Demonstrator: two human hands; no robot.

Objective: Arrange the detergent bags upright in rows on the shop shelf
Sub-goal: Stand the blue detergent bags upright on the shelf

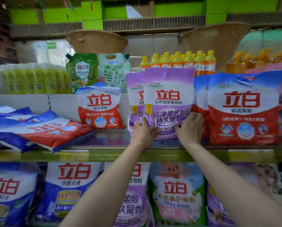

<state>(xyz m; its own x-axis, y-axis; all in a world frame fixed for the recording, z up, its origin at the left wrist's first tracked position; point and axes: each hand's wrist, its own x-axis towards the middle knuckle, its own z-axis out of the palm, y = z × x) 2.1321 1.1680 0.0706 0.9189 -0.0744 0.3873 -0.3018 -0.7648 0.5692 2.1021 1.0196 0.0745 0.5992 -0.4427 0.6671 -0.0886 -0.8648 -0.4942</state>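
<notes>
A purple detergent bag (169, 95) stands upright on the middle shelf (104, 155), with a second purple bag (134, 89) just behind it on the left. My left hand (142, 131) grips the front bag's lower left edge. At its lower right edge my right hand (191, 126) holds it with curled fingers. A small red and white bag (100, 108) stands upright to the left. Two larger red and white bags (242, 108) stand to the right. Several red, white and blue bags (38, 128) lie flat at the far left of the shelf.
Green pouches (82, 71) and yellow-capped bottles (178, 62) stand behind the bags. Pale green packs (33, 79) line the back left. The shelf below holds a row of upright detergent bags (69, 190). Bare shelf shows between the flat pile and the purple bags.
</notes>
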